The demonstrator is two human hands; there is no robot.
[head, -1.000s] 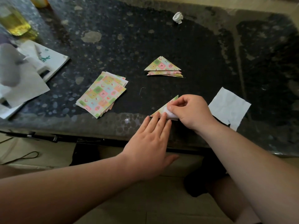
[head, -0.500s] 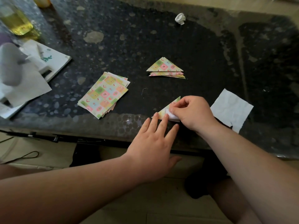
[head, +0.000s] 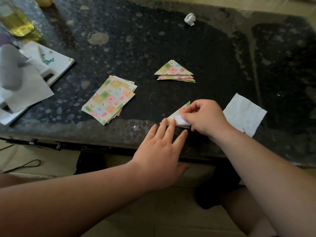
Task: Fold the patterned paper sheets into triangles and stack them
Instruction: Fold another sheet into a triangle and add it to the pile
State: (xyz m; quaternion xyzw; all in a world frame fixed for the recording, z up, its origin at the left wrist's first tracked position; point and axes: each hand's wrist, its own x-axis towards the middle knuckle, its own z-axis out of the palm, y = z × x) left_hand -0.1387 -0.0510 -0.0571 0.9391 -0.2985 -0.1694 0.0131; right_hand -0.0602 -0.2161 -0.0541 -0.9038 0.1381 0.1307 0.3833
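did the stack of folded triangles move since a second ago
No. The stack of folded triangles keeps the same offset from the crumpled paper ball and the pile of unfolded sheets; only the view shifted slightly.

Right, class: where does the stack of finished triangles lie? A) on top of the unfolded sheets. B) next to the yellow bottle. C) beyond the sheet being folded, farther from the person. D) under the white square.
C: the stack of triangles lies on the table beyond the half-folded sheet that the right hand pinches, apart from the unfolded sheets.
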